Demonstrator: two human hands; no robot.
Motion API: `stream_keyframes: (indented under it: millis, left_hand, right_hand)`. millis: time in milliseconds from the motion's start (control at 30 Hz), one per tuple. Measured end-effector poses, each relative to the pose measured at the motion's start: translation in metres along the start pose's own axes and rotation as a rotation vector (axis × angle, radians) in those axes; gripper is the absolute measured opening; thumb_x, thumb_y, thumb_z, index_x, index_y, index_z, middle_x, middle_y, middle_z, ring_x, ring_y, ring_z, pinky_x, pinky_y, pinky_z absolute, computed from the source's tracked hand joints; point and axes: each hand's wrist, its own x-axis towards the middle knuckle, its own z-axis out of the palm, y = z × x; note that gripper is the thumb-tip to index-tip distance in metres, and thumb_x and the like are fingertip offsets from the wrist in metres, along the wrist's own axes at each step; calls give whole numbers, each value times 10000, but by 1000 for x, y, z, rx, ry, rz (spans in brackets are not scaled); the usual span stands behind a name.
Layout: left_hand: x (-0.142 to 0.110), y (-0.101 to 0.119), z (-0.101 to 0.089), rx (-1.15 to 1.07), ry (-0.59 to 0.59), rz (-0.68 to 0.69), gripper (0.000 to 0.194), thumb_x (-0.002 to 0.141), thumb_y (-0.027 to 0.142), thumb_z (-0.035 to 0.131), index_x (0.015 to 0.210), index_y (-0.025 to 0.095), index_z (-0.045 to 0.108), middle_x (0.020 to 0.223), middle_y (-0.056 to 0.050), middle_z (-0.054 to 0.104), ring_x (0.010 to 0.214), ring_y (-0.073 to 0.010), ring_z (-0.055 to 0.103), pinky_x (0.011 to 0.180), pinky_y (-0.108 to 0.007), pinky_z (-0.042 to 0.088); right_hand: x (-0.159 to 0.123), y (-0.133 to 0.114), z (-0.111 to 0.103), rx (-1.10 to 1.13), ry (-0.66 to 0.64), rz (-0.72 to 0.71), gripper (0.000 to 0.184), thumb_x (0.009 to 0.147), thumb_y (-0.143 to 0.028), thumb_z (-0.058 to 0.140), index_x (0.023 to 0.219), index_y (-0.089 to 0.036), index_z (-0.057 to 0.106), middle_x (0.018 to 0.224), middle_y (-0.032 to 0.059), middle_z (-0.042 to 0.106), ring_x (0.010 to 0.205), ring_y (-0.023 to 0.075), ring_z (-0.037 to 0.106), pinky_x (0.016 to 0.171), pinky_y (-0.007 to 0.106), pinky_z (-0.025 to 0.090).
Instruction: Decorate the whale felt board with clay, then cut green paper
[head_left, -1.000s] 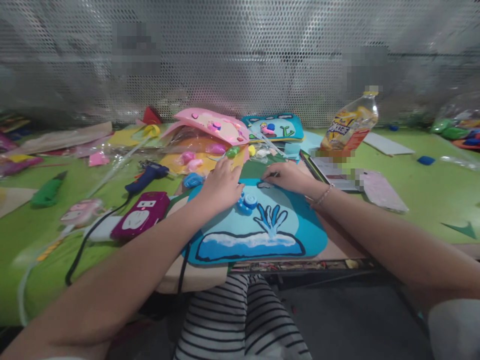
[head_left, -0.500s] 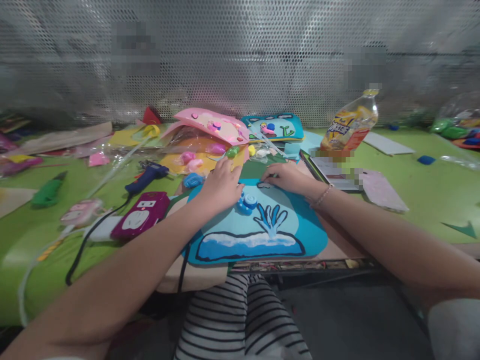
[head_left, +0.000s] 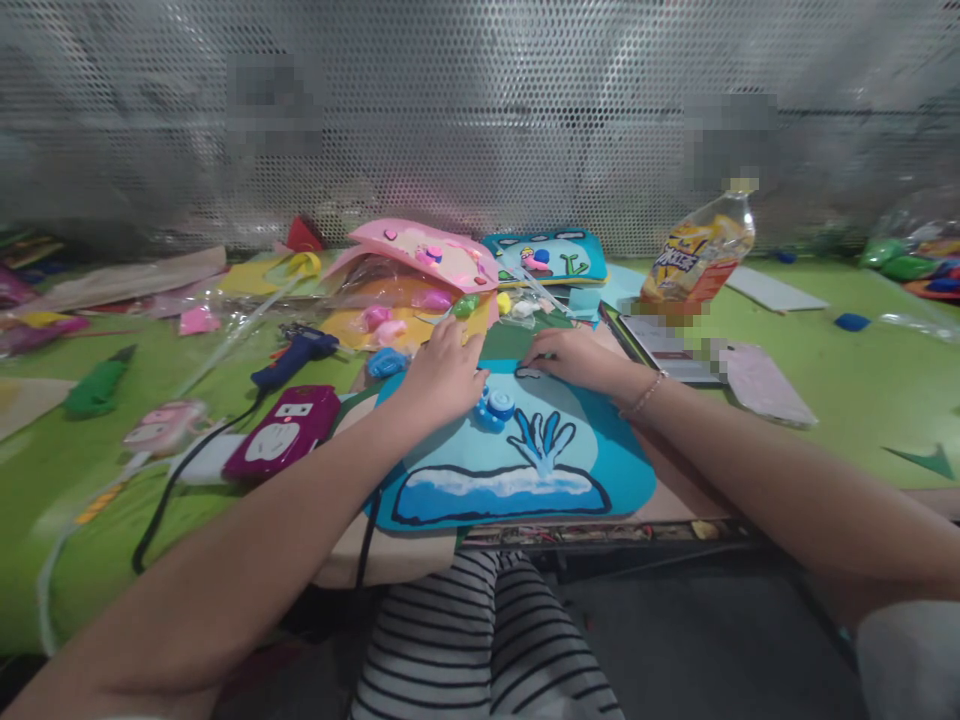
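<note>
A blue foam sheet (head_left: 630, 480) lies flat at the table's front edge. It bears a black-outlined blue-and-white wave shape (head_left: 495, 492), a blue plant-like shape (head_left: 541, 440) and a blue clay snail-like figure (head_left: 496, 404). My left hand (head_left: 448, 372) rests over the sheet's left upper part, fingers apart, a fingertip close to the snail-like figure. At the sheet's top edge my right hand (head_left: 574, 358) has its fingers bent together, their tips on a small dark-edged grey clay cloud (head_left: 528, 374). The fingertips partly cover the cloud.
Left of the sheet lie a blue glue gun (head_left: 296, 358) with its black cord and a purple case (head_left: 283, 432). Clay lumps (head_left: 388, 330), a pink decorated piece (head_left: 420, 250) and a blue one (head_left: 547, 258) are behind. A bottle (head_left: 701, 255) and phone (head_left: 769, 382) stand and lie right.
Almost nothing differs. Both hands keep their places; the right fingertips shift very slightly at the grey clay cloud.
</note>
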Motion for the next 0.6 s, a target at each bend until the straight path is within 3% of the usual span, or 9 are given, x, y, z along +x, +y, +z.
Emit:
stream_keyframes:
  millis: [267,600]
  left_hand:
    - [0,0,-1,3,-13,-5,415,874,284,531,1232,76,506,1318,-213,435,1325,-357,306,1073,-480,311]
    - [0,2,-4,-12,-14,-17,405,864,279,541,1235,122,498,1292,-176,451,1322,-351,305,1063,-477,327]
  right_hand:
    - [-2,10,1,-36,19,-103,295,821,-54,486,909,-178,740,919,76,667,829,162,618,757,290,489]
    - [-2,8,-3,-100,17,-127,186,783,-65,514,799,-153,678,866,77,624,764,163,582,684,262,447]
